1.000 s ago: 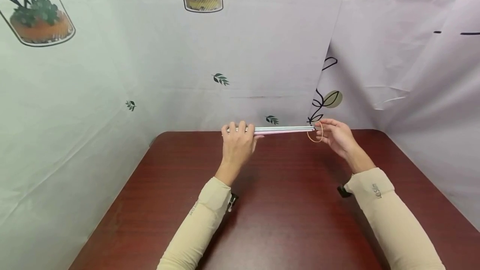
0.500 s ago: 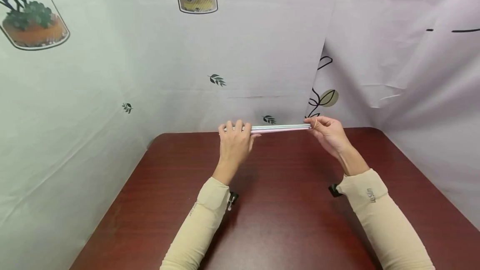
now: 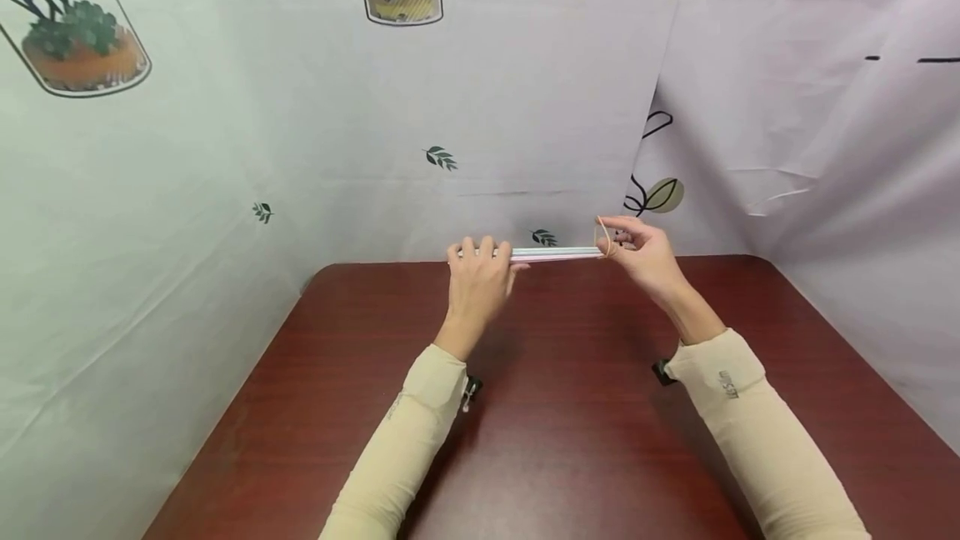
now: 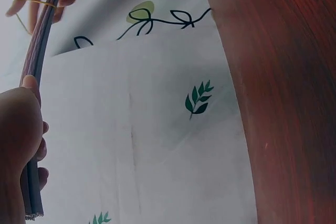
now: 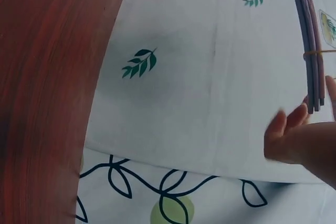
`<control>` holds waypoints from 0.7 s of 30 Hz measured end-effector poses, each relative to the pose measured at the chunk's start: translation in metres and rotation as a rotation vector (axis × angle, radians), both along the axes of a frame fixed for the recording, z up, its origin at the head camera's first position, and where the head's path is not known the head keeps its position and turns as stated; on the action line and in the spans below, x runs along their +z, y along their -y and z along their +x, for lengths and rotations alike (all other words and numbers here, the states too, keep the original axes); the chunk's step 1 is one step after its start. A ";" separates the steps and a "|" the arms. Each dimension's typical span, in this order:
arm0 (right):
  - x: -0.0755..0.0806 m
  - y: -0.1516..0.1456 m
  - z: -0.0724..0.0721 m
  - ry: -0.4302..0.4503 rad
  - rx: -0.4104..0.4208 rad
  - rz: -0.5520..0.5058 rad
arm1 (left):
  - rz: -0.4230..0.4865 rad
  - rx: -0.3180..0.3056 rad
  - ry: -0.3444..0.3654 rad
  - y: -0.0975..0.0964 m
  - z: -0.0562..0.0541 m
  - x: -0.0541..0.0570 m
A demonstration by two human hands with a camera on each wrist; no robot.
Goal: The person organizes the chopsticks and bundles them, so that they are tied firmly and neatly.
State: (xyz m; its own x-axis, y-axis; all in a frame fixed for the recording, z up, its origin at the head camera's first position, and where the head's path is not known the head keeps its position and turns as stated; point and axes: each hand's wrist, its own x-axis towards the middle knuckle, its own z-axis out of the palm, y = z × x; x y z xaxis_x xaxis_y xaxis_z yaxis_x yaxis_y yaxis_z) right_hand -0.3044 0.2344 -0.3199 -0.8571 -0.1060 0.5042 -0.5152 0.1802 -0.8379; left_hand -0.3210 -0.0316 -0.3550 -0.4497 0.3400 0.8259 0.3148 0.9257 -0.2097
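Observation:
A bundle of long, thin sticks [image 3: 551, 254] in pale blue, white and pink is held level above the far edge of the table. My left hand [image 3: 478, 286] grips it around its left part, fingers over the top and thumb below. At the other end, my right hand [image 3: 651, 261] holds a yellow-orange rubber band [image 3: 608, 242], drawn wide with the fingers. In the right wrist view the band [image 5: 314, 53] passes around the sticks [image 5: 310, 30] a little in from their ends. The left wrist view shows it stretched from the bundle [image 4: 39, 51] to a right-hand finger.
The dark red-brown table [image 3: 555, 440] stretches below both arms. Behind it hangs a pale cloth wall [image 3: 525, 90] printed with leaves and plant jars, close beyond the hands. More cloth [image 3: 847, 190] drapes on the right side.
The right hand has moved left onto the end of the bundle. The rubber band, at first hanging loose beyond the stick ends, now goes around them. The left hand keeps its grip.

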 end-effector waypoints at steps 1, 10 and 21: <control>0.000 0.001 -0.001 -0.036 -0.001 -0.007 | 0.000 0.006 0.004 0.000 -0.002 0.000; 0.011 0.018 0.011 -0.298 0.038 -0.004 | 0.003 0.026 0.038 -0.003 -0.012 -0.005; 0.005 0.039 0.031 -0.365 -0.218 -0.011 | 0.043 0.044 0.044 -0.004 -0.016 0.003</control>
State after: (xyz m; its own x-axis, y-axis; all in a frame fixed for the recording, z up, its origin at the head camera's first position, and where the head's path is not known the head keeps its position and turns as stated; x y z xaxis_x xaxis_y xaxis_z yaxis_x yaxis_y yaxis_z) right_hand -0.2733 0.1958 -0.3144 -0.6235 0.0651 0.7791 -0.7295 0.3101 -0.6097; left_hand -0.3370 -0.0278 -0.3524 -0.4999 0.2836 0.8183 0.2813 0.9468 -0.1563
